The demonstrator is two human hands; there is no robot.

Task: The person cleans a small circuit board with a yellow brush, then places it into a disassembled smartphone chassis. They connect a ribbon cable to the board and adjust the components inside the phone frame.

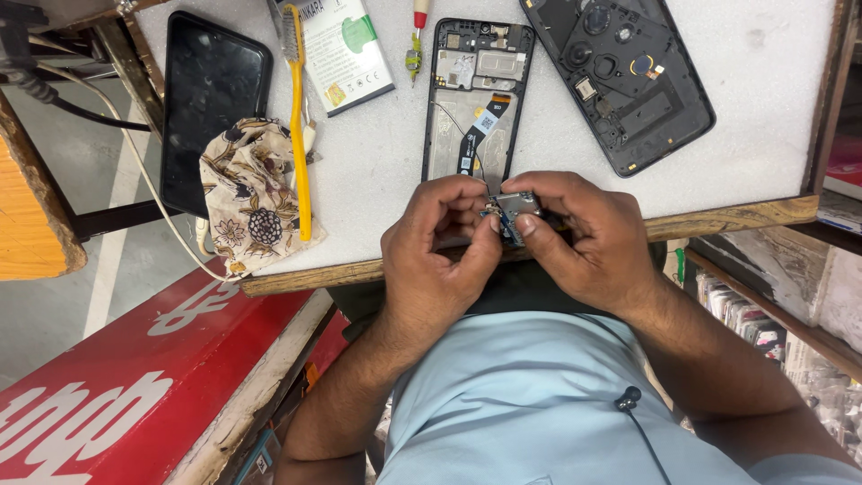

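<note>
While opened phone [473,99] lies on bench, left hand [440,247], right hand [579,233] both pinch small circuit board [512,208]

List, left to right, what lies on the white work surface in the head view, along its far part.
Black phone screen → patterned cloth → yellow toothbrush → white battery pack → small screwdriver → opened phone frame → black back cover.

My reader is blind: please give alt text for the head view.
Both hands, left hand and right hand, pinch a small circuit board at the table edge, below an opened phone frame. A yellow toothbrush lies left.
</note>
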